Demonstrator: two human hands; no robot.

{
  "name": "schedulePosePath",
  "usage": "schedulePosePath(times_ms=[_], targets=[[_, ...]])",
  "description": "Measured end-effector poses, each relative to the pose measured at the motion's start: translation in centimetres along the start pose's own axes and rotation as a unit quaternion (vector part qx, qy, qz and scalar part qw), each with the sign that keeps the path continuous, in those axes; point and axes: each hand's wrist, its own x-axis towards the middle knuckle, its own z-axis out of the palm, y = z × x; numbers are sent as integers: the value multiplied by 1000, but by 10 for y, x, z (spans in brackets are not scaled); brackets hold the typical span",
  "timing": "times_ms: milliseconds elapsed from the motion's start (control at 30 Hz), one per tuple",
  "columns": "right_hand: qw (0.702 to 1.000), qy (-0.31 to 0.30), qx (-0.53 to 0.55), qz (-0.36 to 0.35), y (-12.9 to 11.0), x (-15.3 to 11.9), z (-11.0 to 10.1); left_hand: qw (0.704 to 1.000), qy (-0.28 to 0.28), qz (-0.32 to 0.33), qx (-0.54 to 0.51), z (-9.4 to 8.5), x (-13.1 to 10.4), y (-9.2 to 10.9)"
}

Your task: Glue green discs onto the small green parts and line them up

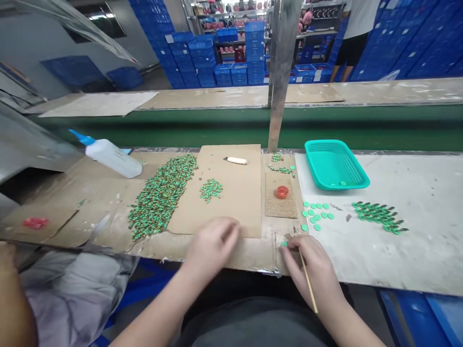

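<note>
My left hand (213,243) is over the near edge of the cardboard sheet (238,193), fingers curled together and slightly blurred; whatever they may hold is hidden. My right hand (314,265) grips a thin wooden stick (309,284) with a dark pointed tip. A green disc (284,244) also shows at the fingertips of this hand. Several flat green discs (317,206) lie just beyond it on the white sheet. On the cardboard sits a small heap of green-and-brown pieces (211,190), with a far larger pile of them (162,197) to the left.
A red cap (282,192) rests on a small board (281,210). Behind the discs stands a turquoise basket (336,166); rows of assembled pieces (379,217) lie right. A white-handled blade (236,160), a glue bottle (115,158) and a metal post (280,72) stand farther off. Another person's arm (14,299) is at left.
</note>
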Motion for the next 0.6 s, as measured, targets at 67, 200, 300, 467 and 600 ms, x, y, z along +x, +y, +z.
schedulePosePath(times_ms=[67, 200, 300, 467, 600], targets=[[1000, 2, 27, 11, 2, -1, -5, 993, 25, -107, 41, -16, 9, -39], [999, -11, 50, 13, 7, -7, -17, 961, 20, -249, 118, -54, 26, -109], [998, -19, 57, 6, 13, -11, -22, 942, -3, -295, 157, -81, 39, -139], [996, -30, 76, -26, 17, -9, -23, 942, -72, -284, 164, -89, 65, -157], [996, -29, 75, -26, 17, -8, -24, 945, -73, -281, 151, -80, 78, -159]])
